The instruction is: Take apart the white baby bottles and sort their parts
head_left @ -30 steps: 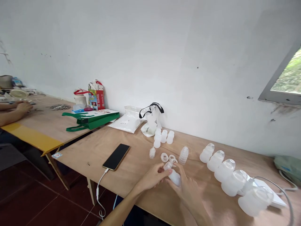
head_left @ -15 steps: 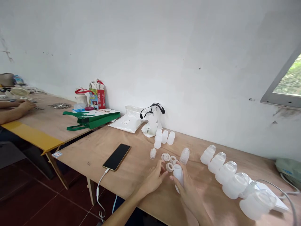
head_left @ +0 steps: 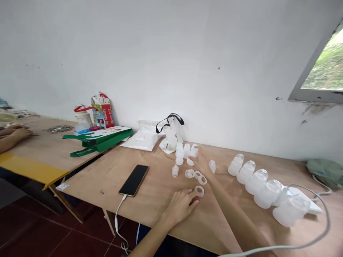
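My left hand (head_left: 182, 205) lies low over the table, fingers loosely stretched. Its index fingertip touches a clear ring (head_left: 199, 191). Farther back, my right hand (head_left: 197, 160) has its fingers around a frosted white bottle (head_left: 194, 150) in a small group; the hand partly hides it. Beside it stand another frosted bottle (head_left: 187, 150) and a further one (head_left: 179, 157). Several more rings (head_left: 190, 173) lie between my hands. To their left is a ribbed clear piece (head_left: 175, 171). A clear dome cap (head_left: 212, 166) sits right of my right wrist.
Several capped bottles (head_left: 257, 182) stand in a row on the right, near a white cable (head_left: 325, 221). A phone (head_left: 134, 180) lies at left, plugged in. White bags (head_left: 143, 137) rest by the wall. Another person's hands (head_left: 18, 134) are at the far-left table.
My right hand has moved the bottle away from me to the group at the back. My left hand has shifted slightly nearer and now touches a ring. The view has turned slightly right.
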{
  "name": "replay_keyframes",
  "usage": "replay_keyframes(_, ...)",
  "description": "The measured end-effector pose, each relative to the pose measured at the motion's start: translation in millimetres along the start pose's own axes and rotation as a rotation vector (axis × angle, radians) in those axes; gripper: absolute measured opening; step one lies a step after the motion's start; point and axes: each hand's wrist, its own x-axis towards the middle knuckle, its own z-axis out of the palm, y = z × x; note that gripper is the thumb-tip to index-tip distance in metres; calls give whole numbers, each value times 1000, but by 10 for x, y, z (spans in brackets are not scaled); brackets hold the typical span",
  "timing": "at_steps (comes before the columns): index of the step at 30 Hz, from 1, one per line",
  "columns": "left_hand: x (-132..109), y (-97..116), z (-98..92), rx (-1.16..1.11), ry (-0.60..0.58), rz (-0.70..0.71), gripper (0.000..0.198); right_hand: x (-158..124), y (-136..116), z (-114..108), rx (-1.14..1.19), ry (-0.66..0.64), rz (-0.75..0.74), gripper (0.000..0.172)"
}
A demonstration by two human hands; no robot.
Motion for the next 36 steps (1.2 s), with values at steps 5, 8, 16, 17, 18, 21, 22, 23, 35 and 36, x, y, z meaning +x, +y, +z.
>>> replay_keyframes(5,-6,-33,70,-11,24,16,38,238,187,312,-94,-60,90,36)
replay_keyframes(8,-20,-21,71,-5,17,40,42,267,262,401,-121,-62,104,37)
replay_keyframes(16,-26,20,21,18,-39,72,43,215,337,408,-138,-65,32,42)
replay_keyframes(17,-24,22,21,13,-38,70,43,203,350,380,-140,-71,26,43)
replay_keyframes(18,-23,25,22,9,-34,69,44,191,365,348,-141,-80,21,43)
replay_keyframes(21,-20,32,29,3,-16,64,45,160,413,258,-149,-119,15,42)
replay_keyframes(22,-20,34,29,3,-13,62,44,153,426,240,-150,-135,17,40)
replay_keyframes(23,-21,35,29,2,-11,61,42,149,437,232,-150,-150,22,38)
replay_keyframes(35,-18,25,18,-24,-4,74,35,180,379,548,-182,-127,87,37)
replay_keyframes(36,-18,21,21,-32,-2,78,35,179,366,570,-189,-112,91,37)
